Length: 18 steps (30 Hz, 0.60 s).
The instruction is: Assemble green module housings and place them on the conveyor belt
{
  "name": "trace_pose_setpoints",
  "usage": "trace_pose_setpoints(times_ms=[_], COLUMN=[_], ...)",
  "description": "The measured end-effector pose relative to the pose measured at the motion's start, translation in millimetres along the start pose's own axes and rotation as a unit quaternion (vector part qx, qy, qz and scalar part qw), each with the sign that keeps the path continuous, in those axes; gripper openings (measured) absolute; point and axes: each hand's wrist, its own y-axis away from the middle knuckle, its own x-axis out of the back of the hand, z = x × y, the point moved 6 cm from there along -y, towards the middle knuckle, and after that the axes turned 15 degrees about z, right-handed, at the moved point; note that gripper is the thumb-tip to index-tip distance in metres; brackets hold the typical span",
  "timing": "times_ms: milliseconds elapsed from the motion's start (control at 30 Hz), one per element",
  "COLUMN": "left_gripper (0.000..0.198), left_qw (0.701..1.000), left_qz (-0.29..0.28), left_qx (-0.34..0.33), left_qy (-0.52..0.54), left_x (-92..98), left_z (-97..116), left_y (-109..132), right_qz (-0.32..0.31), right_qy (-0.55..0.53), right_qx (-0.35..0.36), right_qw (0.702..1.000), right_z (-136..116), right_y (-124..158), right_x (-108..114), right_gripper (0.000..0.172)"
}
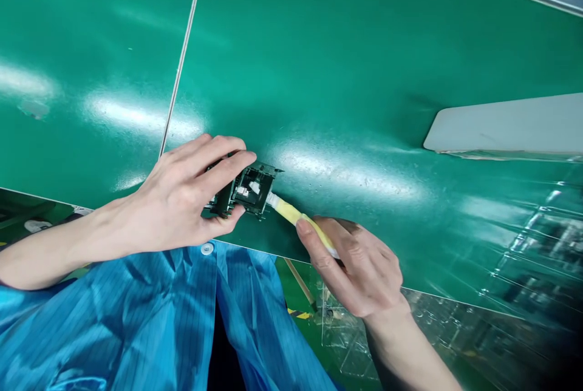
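In the head view, the left hand [186, 190] is clamped on the board [255, 189] by the table's [319, 63] near edge, and the right hand [359, 263] grips a yellow tool [290, 212] with its white tip at the board's right side. The work looks under way, but the left hand hides part of the board, so I can't tell how much is left. The grey box [510, 127] at far right and clear trays [514, 245] at near right don't block the 2 hands.
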Motion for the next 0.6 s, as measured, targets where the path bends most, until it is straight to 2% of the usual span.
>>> trace_pose_setpoints(times_ms=[167, 400, 600], left_gripper=[0.035, 0.036, 0.034], left_qw=[1.000, 0.999, 0.999], left_qz=[0.000, -0.003, -0.017], left_qx=[-0.001, -0.030, -0.041], left_qy=[-0.004, -0.023, -0.026], left_x=[0.3, -1.2, -2.1], left_z=[1, 3, 4], left_y=[-1, -1, -1], right_qz=[-0.022, -0.119, -0.188], right_qy=[0.040, 0.090, 0.082], right_qx=[0.019, 0.011, 0.004], right_qw=[0.999, 0.989, 0.979], right_z=[-7, -26, -24], right_y=[-18, -36, -40], right_x=[-7, -5, -5], right_gripper=[0.022, 0.027, 0.031])
